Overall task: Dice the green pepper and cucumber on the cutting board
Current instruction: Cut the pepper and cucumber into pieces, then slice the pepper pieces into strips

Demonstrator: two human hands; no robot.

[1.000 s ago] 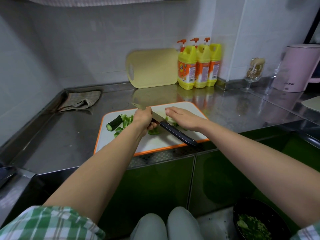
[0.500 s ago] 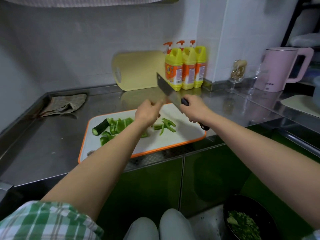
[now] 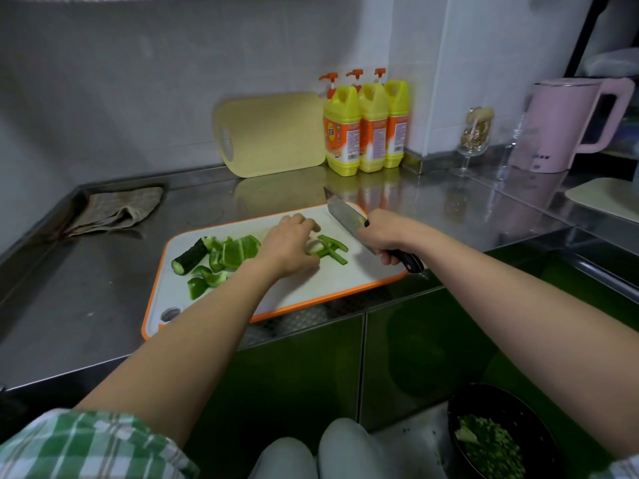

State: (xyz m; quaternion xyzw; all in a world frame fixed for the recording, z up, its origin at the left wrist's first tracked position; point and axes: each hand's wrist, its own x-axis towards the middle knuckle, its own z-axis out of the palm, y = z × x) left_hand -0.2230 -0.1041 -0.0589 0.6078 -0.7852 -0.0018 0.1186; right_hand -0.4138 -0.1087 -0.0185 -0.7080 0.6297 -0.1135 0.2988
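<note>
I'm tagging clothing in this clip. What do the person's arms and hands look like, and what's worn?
Forearms are bare; the left hand and right hand show no gloves, watch or rings. Green-and-white checked sleeves appear at the lower corners.

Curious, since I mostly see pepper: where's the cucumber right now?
In the head view, the cucumber lies at the left end of the cutting board, beside the green pepper chunks.

Left sleeve (image 3: pixel 86 444), 7 o'clock in view: short, green-and-white check. Right sleeve (image 3: pixel 622 473), 5 o'clock: same check, only a corner visible. Arms bare from cuffs down to left hand (image 3: pixel 290 247) and right hand (image 3: pixel 383 236). Trousers (image 3: pixel 349 451), 6 o'clock: pale grey, both knees showing.
</note>
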